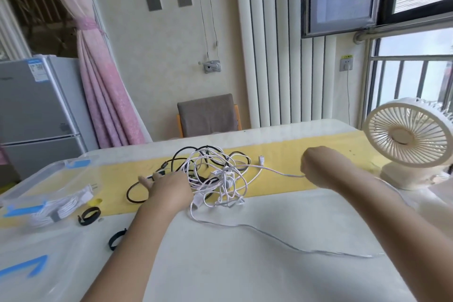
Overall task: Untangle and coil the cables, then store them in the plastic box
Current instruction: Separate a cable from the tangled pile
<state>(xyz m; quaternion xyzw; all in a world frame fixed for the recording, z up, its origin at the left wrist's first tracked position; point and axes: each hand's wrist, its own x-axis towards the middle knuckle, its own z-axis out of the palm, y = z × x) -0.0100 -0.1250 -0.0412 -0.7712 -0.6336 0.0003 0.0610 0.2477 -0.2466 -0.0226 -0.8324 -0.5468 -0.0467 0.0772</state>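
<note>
The table (245,265) is broad, pale and smooth, with a matte yellow strip across it under the work; on the far side of the right hand (318,167) stands a cream plastic fan (408,141) with a ribbed round grille. Well off beyond the left hand (169,190) lies the clear plastic box (36,247), its wall glossy and see-through, with blue clips and one white cable already coiled inside. The step in hand is judged to be the untangling: the knot of cables (215,179), thin white cord looped loosely through a thicker black lead, sits between the two hands. The left hand lies flat with its fingers spread, pressing the near edge of the knot down. The right hand is closed into a loose fist and seems to pinch a white strand (282,173) drawn taut from the knot, though the fingertips are hidden. The next move probably calls for a steady pull away from the knot while the left holds it still, watching for loops that tighten. Nearer the box, beside the left forearm, lie two small black straps (89,215), soft and curled, likely for binding coils.
</note>
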